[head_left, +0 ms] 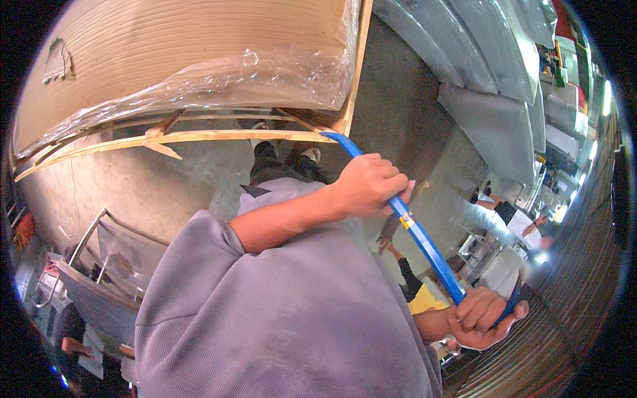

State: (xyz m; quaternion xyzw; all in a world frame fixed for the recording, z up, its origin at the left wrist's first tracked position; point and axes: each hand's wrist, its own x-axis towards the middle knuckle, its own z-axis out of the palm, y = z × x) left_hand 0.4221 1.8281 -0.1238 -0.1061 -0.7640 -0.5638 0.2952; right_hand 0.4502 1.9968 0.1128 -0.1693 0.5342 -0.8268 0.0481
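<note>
Gripping the bar: both hands are clenched around one long blue metal pry bar (431, 255), a faceted shaft with a small yellow label.
Left hand (373, 184): wraps the shaft nearer the flattened tip, probably to steer and steady that end.
Right hand (483, 318): closes tightly near the far end, by what looks like a hook; the wide spacing between the hands likely gives leverage.
Bar tip: meets the near right corner of a pale, rough wooden slat frame (225, 136); whether it is wedged in or only resting there, I cannot tell.
Frame's near edge: a pointed pale wood sliver (163, 151) juts from the long slat, left of its middle.
Above that edge: a large tan ribbed cardboard sheet (199, 46) lies under crinkled clear plastic film (265, 86), presumably for protection.
Beyond the frame's right edge: large grey curved panels (491, 126) stand close together beside bare concrete floor (398, 73).
</note>
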